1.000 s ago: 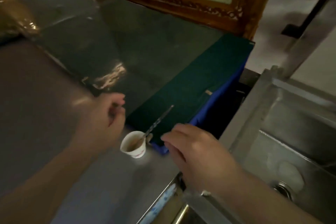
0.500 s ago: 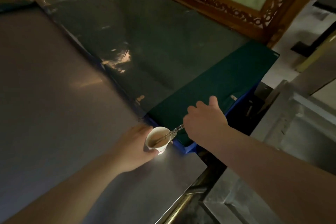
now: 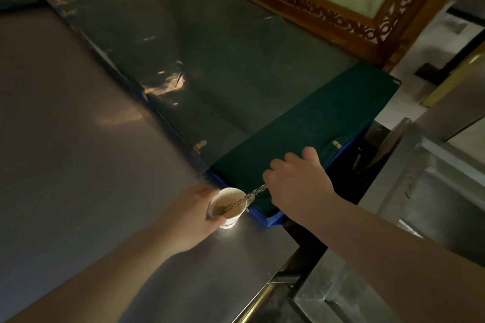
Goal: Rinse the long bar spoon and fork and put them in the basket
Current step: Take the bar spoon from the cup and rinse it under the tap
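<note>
A small white paper cup (image 3: 231,219) holding brownish liquid stands on the steel counter (image 3: 78,165) near its right end. A long twisted-stem bar spoon (image 3: 246,198) leans in the cup, its bowl sunk in the liquid. My left hand (image 3: 194,215) wraps the cup's left side. My right hand (image 3: 296,186) is closed over the upper end of the spoon's stem, which is hidden in my fingers. No fork and no basket are in view.
A dark green cloth (image 3: 315,126) covers a blue bin (image 3: 273,219) just behind the cup. A steel sink unit (image 3: 433,191) stands to the right across a dark gap. A carved wooden frame (image 3: 301,5) leans at the back.
My left hand came from beside the cup to grip it, and my right hand reached forward and closed on the spoon's stem. The camera swung left, so the sink basin left the view.
</note>
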`<control>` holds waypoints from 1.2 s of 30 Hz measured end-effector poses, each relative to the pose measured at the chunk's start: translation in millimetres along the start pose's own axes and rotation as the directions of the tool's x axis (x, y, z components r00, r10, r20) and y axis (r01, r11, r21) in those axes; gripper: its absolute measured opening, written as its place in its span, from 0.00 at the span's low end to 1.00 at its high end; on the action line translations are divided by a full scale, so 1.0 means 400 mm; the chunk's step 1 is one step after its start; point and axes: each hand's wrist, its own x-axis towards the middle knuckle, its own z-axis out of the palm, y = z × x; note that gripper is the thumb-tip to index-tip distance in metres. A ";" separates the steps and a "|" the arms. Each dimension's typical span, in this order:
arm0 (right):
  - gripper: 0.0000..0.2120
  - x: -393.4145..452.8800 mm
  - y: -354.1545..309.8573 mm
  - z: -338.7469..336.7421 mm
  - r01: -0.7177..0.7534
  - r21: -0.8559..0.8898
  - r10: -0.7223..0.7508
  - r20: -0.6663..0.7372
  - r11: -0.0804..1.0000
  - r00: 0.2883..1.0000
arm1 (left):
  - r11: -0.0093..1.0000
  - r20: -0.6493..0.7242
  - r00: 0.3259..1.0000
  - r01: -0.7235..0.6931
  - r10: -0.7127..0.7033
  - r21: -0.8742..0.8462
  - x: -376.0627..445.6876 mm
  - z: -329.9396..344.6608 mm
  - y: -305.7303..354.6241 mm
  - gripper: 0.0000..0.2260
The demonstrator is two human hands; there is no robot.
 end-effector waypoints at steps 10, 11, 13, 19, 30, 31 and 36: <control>0.07 -0.036 0.024 -0.008 0.025 0.026 -0.023 -0.069 0.999 0.997 | 1.000 0.003 1.000 -0.012 0.012 -0.022 -0.004 0.007 -0.004 0.20; 0.09 -0.040 0.026 -0.008 0.022 0.040 -0.018 -0.084 0.999 0.996 | 1.000 -0.003 1.000 -0.013 0.013 -0.023 -0.004 0.009 -0.005 0.20; 0.11 -0.050 0.030 -0.009 0.021 0.064 -0.013 -0.120 0.998 0.993 | 1.000 -0.013 1.000 -0.012 0.011 -0.019 -0.004 0.010 -0.005 0.20; 0.16 -0.087 0.050 -0.020 0.012 0.083 0.001 -0.149 0.996 0.989 | 0.999 0.019 1.000 0.024 -0.024 -0.034 -0.006 0.000 0.001 0.19; 0.11 -0.221 0.118 -0.018 -0.113 0.179 0.172 -0.358 0.977 0.918 | 0.929 -0.094 0.952 0.260 -0.293 -0.262 -0.056 -0.052 0.062 0.23; 0.10 -0.242 0.130 -0.014 -0.123 0.202 0.192 -0.371 0.972 0.908 | 0.910 -0.137 0.939 0.257 -0.314 -0.324 -0.063 -0.059 0.080 0.18; 0.09 -0.373 0.203 0.016 -0.201 0.315 0.316 -0.376 0.928 0.871 | 0.659 -0.043 0.915 0.256 -0.402 -0.707 -0.082 -0.070 0.222 0.04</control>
